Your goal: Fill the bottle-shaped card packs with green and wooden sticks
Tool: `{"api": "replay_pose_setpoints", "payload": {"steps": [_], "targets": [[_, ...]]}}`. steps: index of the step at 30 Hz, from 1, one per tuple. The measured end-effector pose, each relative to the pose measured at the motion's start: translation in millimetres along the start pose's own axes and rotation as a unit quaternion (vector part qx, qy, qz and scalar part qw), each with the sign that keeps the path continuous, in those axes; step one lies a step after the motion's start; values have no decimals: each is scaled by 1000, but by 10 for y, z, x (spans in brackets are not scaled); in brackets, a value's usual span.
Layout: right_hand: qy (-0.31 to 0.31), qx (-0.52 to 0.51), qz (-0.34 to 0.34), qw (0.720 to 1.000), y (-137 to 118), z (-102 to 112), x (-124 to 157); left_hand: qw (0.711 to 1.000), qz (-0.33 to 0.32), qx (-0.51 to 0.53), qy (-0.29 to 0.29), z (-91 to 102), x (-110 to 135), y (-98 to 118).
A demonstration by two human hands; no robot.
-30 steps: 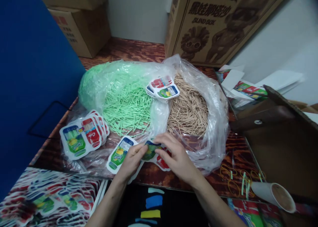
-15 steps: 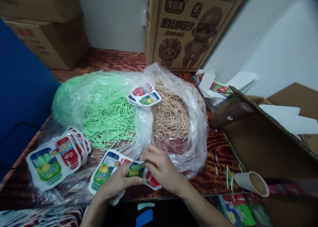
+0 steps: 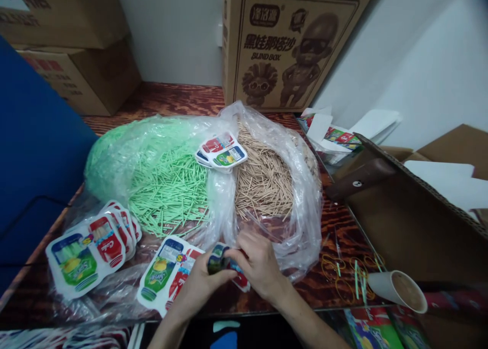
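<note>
Between my hands is a small printed packet card (image 3: 216,255), its green-and-dark label part curled over. My left hand (image 3: 200,288) pinches it from the left with thumb and fingers. From the right, my right hand (image 3: 261,267) grips its other side, fingers bent. A Sprite-and-Cola card (image 3: 157,272) lies on the table just left of my left hand, partly under it. Further left, a fanned pile of similar cards (image 3: 82,260) has green and tan sticks showing in the top one. More such cards (image 3: 224,153) rest on the plastic between two heaps of sticks.
Behind my hands lie a bag of green sticks (image 3: 168,191) and a bag of tan sticks (image 3: 263,181). A paper cup (image 3: 396,290) lies tipped at right beside yellow rubber bands (image 3: 337,270). Cardboard boxes (image 3: 290,49) stand at the back; an open carton (image 3: 412,227) is at right.
The label part of the card in my hands was flatter with its lemon print showing; now it is curled over. My right hand has turned slightly, and the whole view has shifted a little.
</note>
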State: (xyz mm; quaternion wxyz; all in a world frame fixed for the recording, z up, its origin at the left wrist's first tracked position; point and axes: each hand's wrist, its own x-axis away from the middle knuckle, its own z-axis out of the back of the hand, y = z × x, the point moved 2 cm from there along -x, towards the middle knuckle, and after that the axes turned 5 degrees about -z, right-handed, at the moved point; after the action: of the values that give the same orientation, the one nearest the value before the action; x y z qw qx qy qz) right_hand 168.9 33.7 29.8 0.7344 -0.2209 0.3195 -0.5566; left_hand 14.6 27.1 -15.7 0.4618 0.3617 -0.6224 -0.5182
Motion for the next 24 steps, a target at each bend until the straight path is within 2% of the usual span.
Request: {"api": "replay_pose_setpoints", "payload": {"steps": [4, 9, 11, 12, 14, 16, 18, 20, 24], "targets": [[25, -47, -15, 998, -10, -7, 5, 1000, -19, 0, 15, -131, 0, -7], [-84, -178, -61, 979, 186, 79, -98, 998, -24, -51, 42, -38, 32, 126], [-79, -176, -88, 977, 385, 119, -238, 997, -4, -50, 64, 6, 44, 138], [-50, -131, -95, 986, 495, 137, -325, 996, 4, -44, 76, 21, 48, 132], [-3, 35, -80, 996, 687, 140, -506, 995, 16, -29, 96, 39, 54, 103], [1, 210, -43, 977, 815, 96, -665, 994, 27, -15, 106, 48, 60, 62], [-17, 335, -11, 942, 877, 36, -786, 993, 40, -4, 108, 56, 66, 19], [-40, 397, 10, 917, 892, -15, -877, 992, 49, 6, 114, 73, 71, -15], [-79, 439, 36, 894, 877, -73, -1006, 990, 60, 35, 124, 111, 75, -48]]}}
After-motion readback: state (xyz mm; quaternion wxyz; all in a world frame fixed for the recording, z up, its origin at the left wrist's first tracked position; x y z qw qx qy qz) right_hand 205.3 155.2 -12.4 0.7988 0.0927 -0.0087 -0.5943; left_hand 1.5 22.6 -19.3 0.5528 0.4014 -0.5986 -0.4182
